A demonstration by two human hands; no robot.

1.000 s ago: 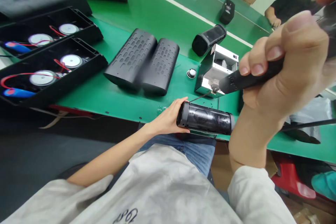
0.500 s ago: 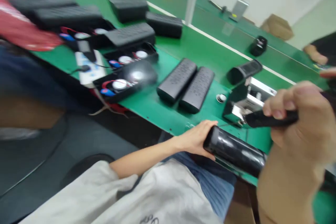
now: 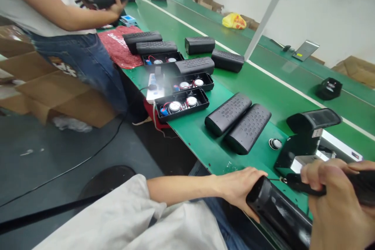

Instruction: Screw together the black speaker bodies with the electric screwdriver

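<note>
Our left hand (image 3: 241, 185) clasps the end of a black speaker housing (image 3: 278, 211); our right hand (image 3: 334, 197) is wrapped round a black screwdriver (image 3: 295, 183).
The housing lies between our hands, by the near edge of the green bench (image 3: 193, 131). The thin bit (image 3: 274, 180) points toward the clasped end, just beside our left fingertips; we cannot tell whether it touches. If the clasp loosened, the rounded housing could roll, letting the bit slip and scratch it or jab a finger. Just beyond our right hand stands a silver-topped box (image 3: 295, 150) that a careless swing could knock.
</note>
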